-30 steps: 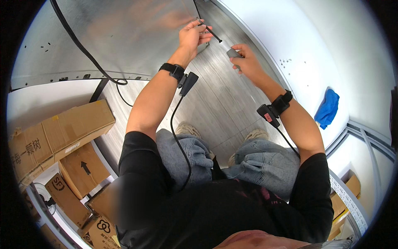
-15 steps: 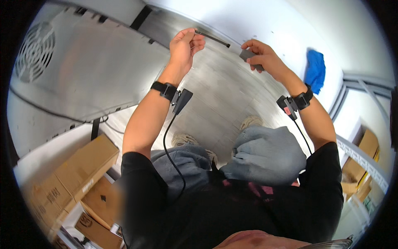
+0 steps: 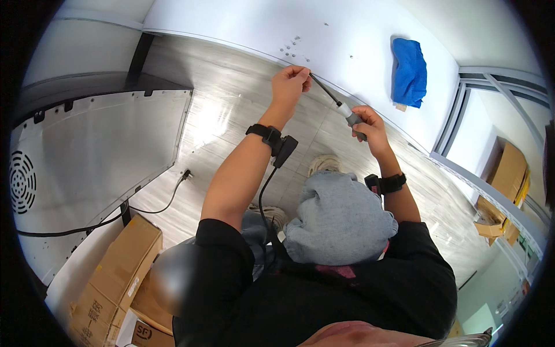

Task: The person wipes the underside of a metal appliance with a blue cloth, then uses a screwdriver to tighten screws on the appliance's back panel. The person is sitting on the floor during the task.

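Observation:
A screwdriver with a thin dark shaft (image 3: 326, 91), a white collar and a grey handle (image 3: 355, 120) slants between my hands, just off the near edge of a white tabletop (image 3: 248, 29). My left hand (image 3: 289, 89) is closed, pinching the shaft's far end between thumb and fingertips. Around the grey handle my right hand (image 3: 372, 132) is wrapped. Shaft and collar meet in one line; how firmly they are joined cannot be told. Several small screws (image 3: 295, 51) lie on the tabletop beyond my left hand. Black straps with small devices sit on both wrists.
A blue cloth bundle (image 3: 409, 72) rests on the tabletop at right. To the left stands a metal cabinet panel (image 3: 110, 150) with a round vent and a black cable (image 3: 69, 232). Cardboard boxes (image 3: 115, 277) are stacked lower left; another open carton (image 3: 491, 222) is at right.
The shaft and the grey handle were apart, one in each hand; now they meet end to end. Both hands have moved down, and the view has shifted, showing more tabletop.

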A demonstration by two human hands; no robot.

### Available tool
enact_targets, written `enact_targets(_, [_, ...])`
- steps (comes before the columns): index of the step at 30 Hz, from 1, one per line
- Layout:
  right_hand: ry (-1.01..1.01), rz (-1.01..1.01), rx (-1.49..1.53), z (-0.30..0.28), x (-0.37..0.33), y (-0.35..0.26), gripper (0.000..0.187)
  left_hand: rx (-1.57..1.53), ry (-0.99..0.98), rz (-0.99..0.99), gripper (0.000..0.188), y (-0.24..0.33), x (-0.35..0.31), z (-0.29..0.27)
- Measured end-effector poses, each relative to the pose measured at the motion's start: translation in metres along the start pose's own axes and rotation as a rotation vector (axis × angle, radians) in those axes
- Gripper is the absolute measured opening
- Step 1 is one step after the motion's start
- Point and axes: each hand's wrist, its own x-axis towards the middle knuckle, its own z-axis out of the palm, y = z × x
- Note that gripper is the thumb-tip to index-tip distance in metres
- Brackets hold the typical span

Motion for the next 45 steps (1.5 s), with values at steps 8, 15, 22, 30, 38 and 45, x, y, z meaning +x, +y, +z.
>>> enact_targets(8, [0.082, 0.035, 0.063, -0.024, -0.005, 0.015, 0.038, 0.288, 0.179, 0.22, 0.011, -0.01, 0.025, -0.013])
enact_targets(15, [0.091, 0.017, 0.13, -0.008, 0.009, 0.02, 0.038, 0.528, 0.309, 0.546, 0.011, -0.027, 0.042, -0.01])
enact_targets(22, [0.073, 0.022, 0.139, 0.002, 0.015, 0.017, 0.036, 0.545, 0.335, 0.564, 0.011, -0.029, 0.046, -0.006])
enact_targets(30, [0.035, 0.007, 0.093, 0.006, 0.022, 0.007, 0.036, 0.455, 0.309, 0.522, 0.012, -0.024, 0.043, -0.009])
enact_targets(38, [-0.181, -0.064, -0.152, 0.063, 0.077, -0.047, 0.037, 0.23, 0.281, 0.365, 0.016, -0.023, 0.024, -0.076])
enact_targets(45, [-0.45, 0.005, -0.415, 0.207, 0.106, -0.108, 0.034, -0.166, 0.359, 0.196, 0.028, 0.047, -0.032, -0.186])
